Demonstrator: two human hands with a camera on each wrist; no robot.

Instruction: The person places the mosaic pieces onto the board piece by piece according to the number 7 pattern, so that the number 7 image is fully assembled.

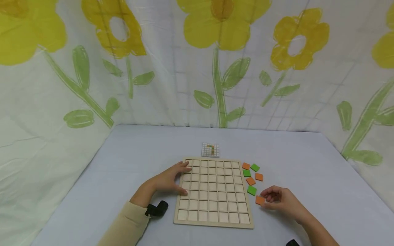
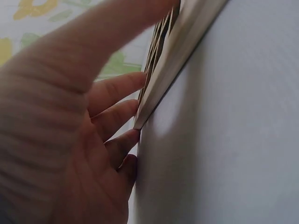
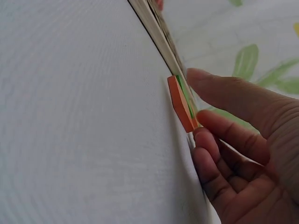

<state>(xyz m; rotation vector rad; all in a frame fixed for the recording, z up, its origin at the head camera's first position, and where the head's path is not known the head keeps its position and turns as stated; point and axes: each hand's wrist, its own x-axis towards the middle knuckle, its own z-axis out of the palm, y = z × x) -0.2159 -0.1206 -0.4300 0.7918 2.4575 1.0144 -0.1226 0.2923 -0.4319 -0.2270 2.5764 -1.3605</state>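
A wooden grid board of square cells lies flat in the middle of the table. My left hand rests on its left edge, thumb and fingers spread apart; in the left wrist view the fingertips touch the board's rim. Beside the board's lower right, my right hand is at an orange square tile. In the right wrist view a gap shows between thumb and index finger, and the orange tile lies on the table right at the fingertips.
Right of the board lie loose tiles, several orange and three green. Behind the board, a small card shows a grid with coloured squares. A white table holds everything, with a flower-printed curtain behind.
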